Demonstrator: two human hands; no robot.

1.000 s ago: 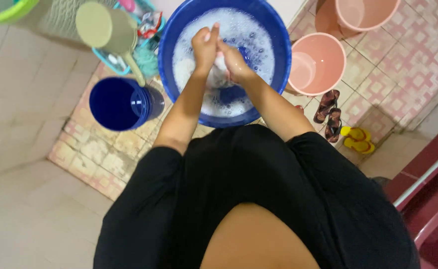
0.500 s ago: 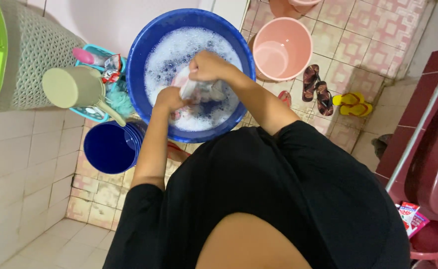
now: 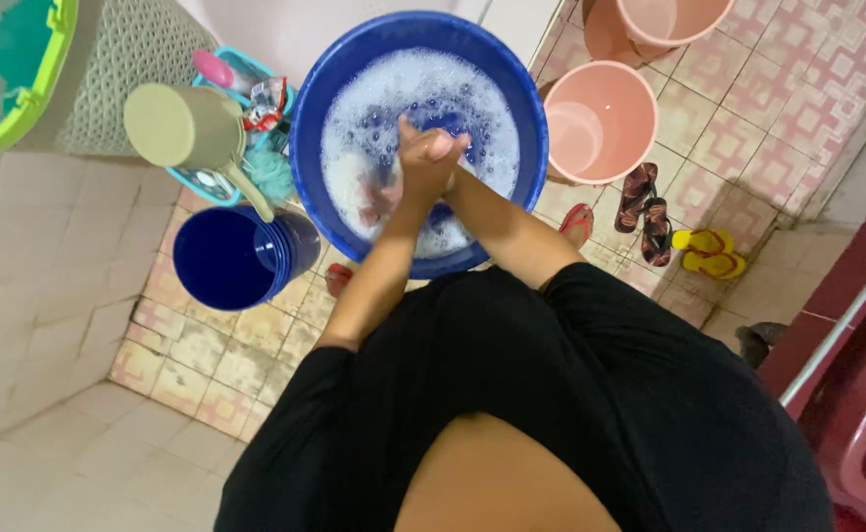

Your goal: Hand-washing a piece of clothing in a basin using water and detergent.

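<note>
A big blue basin [image 3: 302, 148] full of soapy foam [image 3: 472, 108] stands on the tiled floor in front of me. Both my hands are pressed together over the middle of it. My left hand [image 3: 413, 177] and my right hand [image 3: 443, 150] close around a wet pale cloth [image 3: 379, 197], which is mostly hidden under my fingers and the suds. My black garment fills the lower part of the view.
A dark blue bucket [image 3: 226, 258] and a beige dipper [image 3: 172, 126] sit left of the basin, by a teal caddy [image 3: 256, 99] and a grey woven basket [image 3: 128, 69]. Two pink buckets [image 3: 600, 120] stand on the right. Brown sandals [image 3: 647, 212] and yellow sandals [image 3: 709, 253] lie nearby.
My hands, apart and stretching the cloth half a second ago, have come together over the basin's middle. The view has shifted slightly.
</note>
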